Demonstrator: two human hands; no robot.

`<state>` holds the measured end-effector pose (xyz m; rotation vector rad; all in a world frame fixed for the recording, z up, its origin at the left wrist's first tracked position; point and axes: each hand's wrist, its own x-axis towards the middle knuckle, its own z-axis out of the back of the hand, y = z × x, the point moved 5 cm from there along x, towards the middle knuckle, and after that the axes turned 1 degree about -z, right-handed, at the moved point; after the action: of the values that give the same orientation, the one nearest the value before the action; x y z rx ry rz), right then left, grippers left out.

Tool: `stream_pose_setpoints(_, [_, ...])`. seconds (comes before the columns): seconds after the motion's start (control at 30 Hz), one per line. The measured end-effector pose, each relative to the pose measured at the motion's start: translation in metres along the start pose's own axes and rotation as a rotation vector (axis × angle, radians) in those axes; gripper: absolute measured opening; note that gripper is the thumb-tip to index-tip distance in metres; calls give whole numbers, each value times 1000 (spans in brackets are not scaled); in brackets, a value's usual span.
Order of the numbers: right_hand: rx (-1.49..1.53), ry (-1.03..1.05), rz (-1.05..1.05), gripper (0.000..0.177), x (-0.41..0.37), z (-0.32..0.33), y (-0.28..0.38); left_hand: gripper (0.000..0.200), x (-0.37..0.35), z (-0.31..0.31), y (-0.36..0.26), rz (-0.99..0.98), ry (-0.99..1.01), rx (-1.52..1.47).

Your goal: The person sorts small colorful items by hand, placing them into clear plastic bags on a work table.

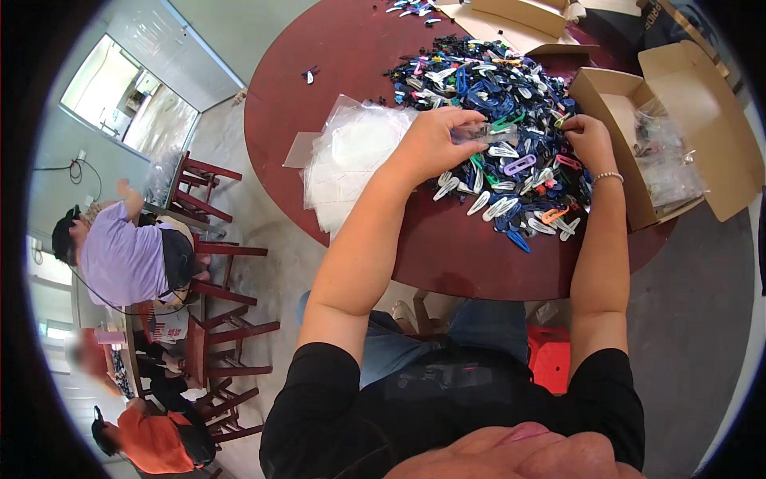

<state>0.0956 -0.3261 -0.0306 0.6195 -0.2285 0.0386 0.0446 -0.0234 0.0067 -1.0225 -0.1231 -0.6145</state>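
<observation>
A large pile of snap hair clips [511, 92], mostly dark blue, black and white with some bright ones, covers the middle of the round table. My left hand [435, 144] is closed on a small clear plastic bag [477, 132] above the pile's near left side. A green clip [507, 123] shows beside the bag's far end. At the right edge of the pile is my right hand [591, 144], fingertips pinched together at a yellow-green clip [562, 120]. Left of my left hand lies a fanned stack of clear bags [351, 152].
An open cardboard box [626, 172] with filled clear bags [666, 160] stands right of the pile. Another cardboard box [523, 17] sits at the back. The dark red table [279, 88] carries it all. To the left, other people [132, 255] sit on wooden stools [227, 263].
</observation>
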Motion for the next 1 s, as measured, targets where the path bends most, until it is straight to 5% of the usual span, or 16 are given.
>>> stream_pose_setpoints(0.17, [516,51,-88,13,-10,4,23,37,-1,-2,2,11,0,-56])
stream_pose_setpoints(0.37, [237,-20,-178,12,-4,11,-16,36,-1,-3,1,5,9,-54])
stream_pose_setpoints(0.43, [37,43,-14,10,-7,7,-5,36,0,-4,2,11,10,-67])
stream_pose_setpoints(0.7, [136,84,-179,16,-5,-1,-10,36,-1,-1,1,22,13,-62])
stream_pose_setpoints(1.0, [-111,-11,90,28,-14,-7,25,36,0,-3,2,29,23,-52])
